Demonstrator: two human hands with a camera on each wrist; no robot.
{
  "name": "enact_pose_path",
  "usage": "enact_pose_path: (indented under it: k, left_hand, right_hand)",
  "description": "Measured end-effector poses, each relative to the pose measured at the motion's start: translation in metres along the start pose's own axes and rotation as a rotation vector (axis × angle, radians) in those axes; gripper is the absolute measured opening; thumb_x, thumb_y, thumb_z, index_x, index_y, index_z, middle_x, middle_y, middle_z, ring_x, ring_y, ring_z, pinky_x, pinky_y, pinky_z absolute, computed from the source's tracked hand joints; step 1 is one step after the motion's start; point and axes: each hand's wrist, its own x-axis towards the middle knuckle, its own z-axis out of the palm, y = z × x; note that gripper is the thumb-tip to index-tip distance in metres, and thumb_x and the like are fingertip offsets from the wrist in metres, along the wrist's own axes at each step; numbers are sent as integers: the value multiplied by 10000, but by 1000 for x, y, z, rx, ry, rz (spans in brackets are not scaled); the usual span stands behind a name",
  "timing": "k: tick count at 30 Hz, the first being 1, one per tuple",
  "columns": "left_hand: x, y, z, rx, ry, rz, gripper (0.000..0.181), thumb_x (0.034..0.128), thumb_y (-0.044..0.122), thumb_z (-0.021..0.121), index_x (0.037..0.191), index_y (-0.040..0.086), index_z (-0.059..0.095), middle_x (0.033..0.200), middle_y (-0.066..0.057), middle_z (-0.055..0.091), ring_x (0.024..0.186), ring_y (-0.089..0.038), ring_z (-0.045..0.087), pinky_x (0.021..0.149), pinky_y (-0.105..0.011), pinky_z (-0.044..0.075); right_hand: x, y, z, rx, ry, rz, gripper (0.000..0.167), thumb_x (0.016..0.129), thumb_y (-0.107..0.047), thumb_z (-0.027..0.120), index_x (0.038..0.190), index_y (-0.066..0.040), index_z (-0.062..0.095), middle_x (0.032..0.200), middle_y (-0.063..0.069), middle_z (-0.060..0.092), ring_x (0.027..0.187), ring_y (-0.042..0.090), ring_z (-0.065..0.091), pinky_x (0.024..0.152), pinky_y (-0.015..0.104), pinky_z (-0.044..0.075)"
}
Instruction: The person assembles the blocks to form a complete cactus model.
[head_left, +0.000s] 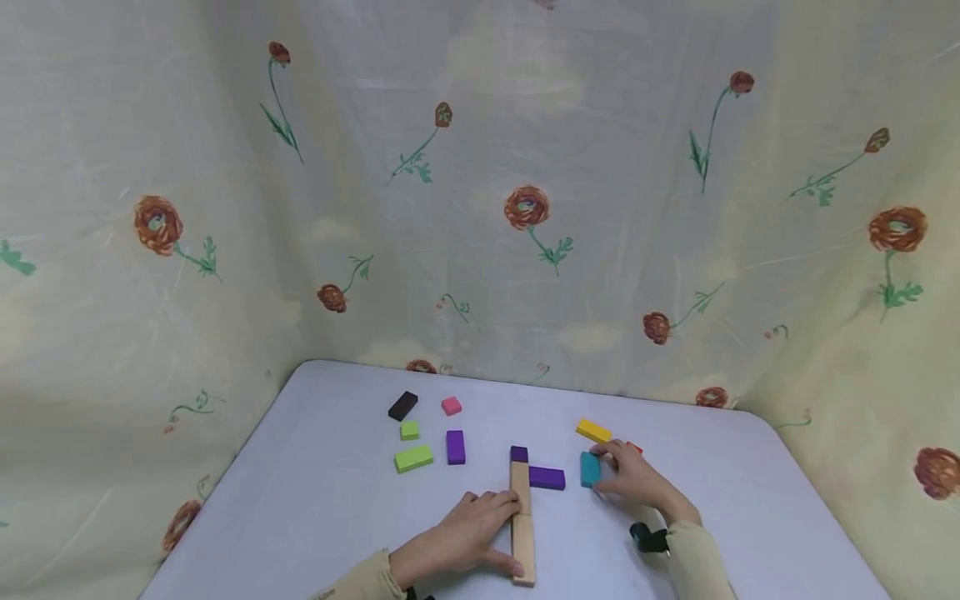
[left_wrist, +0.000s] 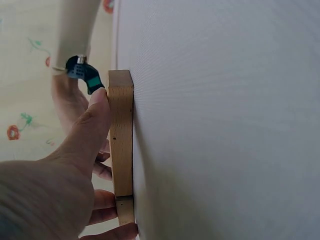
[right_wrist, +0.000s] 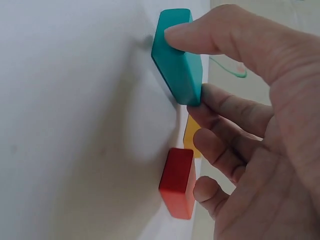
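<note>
From my remote feed I record the right hand (head_left: 637,482) pinching the teal block (head_left: 590,470) between thumb and fingertips, well in from the right edge of the surface (head_left: 315,500) and near the yellow block (head_left: 593,431) and red block (right_wrist: 177,175). I find the left hand (head_left: 472,532) with thumb and fingers spread wide—touching two wooden blocks (head_left: 522,546) laid end to end. I note a dark purple block (head_left: 519,454) at the row's end toward the surface's far edge.

Pale blocks (head_left: 523,546): bare grained wood; teal block (head_left: 589,470): smooth, satin; counter (head_left: 300,500): matt; curtain (head_left: 600,250) beyond back edge: cloth, faint sheen
</note>
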Motion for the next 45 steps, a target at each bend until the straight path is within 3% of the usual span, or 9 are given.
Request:
enact_pose_path:
  k: [8, 23, 31, 45]
  left_hand:
    - [0, 1, -1, -15, -20, -16, 924, 677, 747, 625, 1389, 173, 492, 1432, 45, 477, 1243, -126, 495, 939, -365, 439]
    - [1, 0, -1, -19, -43, -27, 934, 682, 759, 605, 1408, 186, 473, 1454, 49, 461, 1261, -126, 483, 952, -380, 436]
    - [1, -1, -2, -19, -40, -22, 927, 681, 755, 612, 1403, 188, 479, 1450, 56, 463, 1258, -117, 483, 941, -367, 437]
    - [1, -1, -1, -15, -41, -21, 925, 685, 761, 604, 1399, 187, 482, 1447, 54, 464, 1254, -120, 486, 942, -378, 441]
  right_hand:
    - [12, -3, 2, -8, -17, 18, 582, 747, -259, 830, 1257, -109, 594, 1238, 139, 530, 1117, 296, 508, 945, 514, 472]
    - [31, -8, 8, -11, -14, 15, 632, 736, -334, 837, 1294, -156, 600, 1307, 116, 545, 1142, 289, 495, 969, 518, 452]
    - [35, -13, 13, 28, -14, 1, 607, 754, -302, 827, 1301, -170, 599, 1352, 135, 519, 1184, 328, 492, 989, 546, 440]
    - [38, -16, 20, 18, -4, -38, 522, 819, -231, 766, 1310, -190, 596, 1357, 99, 531, 1120, 269, 512, 945, 509, 463]
